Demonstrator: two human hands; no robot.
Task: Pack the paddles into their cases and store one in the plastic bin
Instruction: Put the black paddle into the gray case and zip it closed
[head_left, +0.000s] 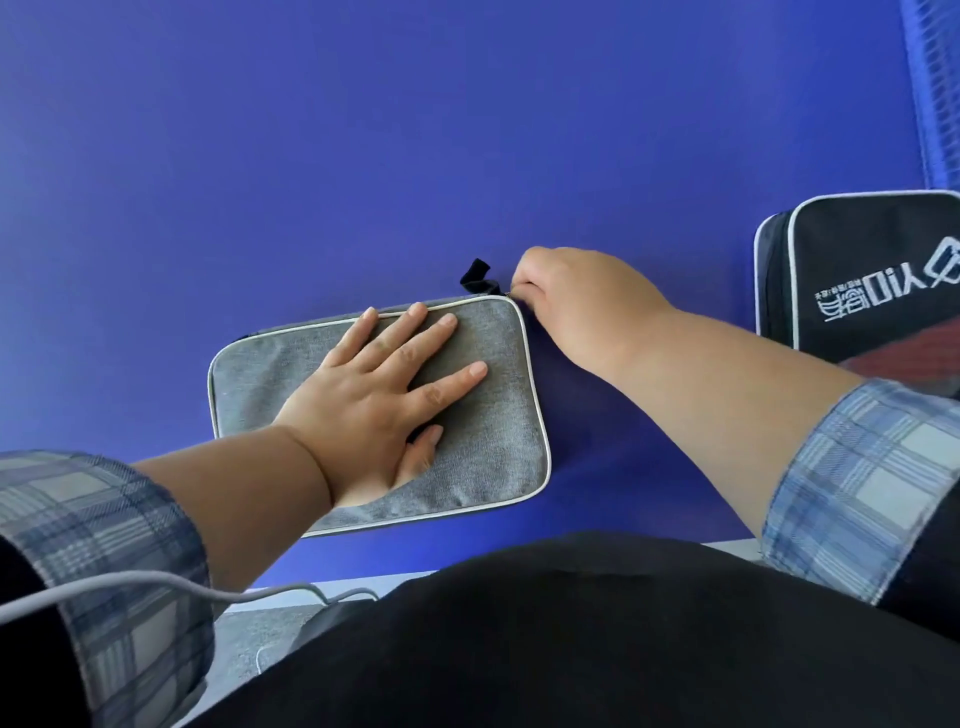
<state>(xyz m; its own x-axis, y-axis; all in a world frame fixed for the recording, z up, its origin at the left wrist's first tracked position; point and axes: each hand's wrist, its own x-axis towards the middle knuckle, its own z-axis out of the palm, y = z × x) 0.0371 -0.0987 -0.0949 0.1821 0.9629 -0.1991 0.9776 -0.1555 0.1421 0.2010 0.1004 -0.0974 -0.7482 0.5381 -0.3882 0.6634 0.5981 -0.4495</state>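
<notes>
Left hand (384, 384) flat on grey case (498, 457), right hand (566, 296) pinching zipper pull (508, 295) at corner

Open blue table (363, 130) beyond grey case (493, 415), black case (857, 270) blocking far right, net (935, 78) behind it

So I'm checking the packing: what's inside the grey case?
Its contents are hidden. The grey case looks closed, left hand flat on top, right hand pinching at its far corner.
</notes>
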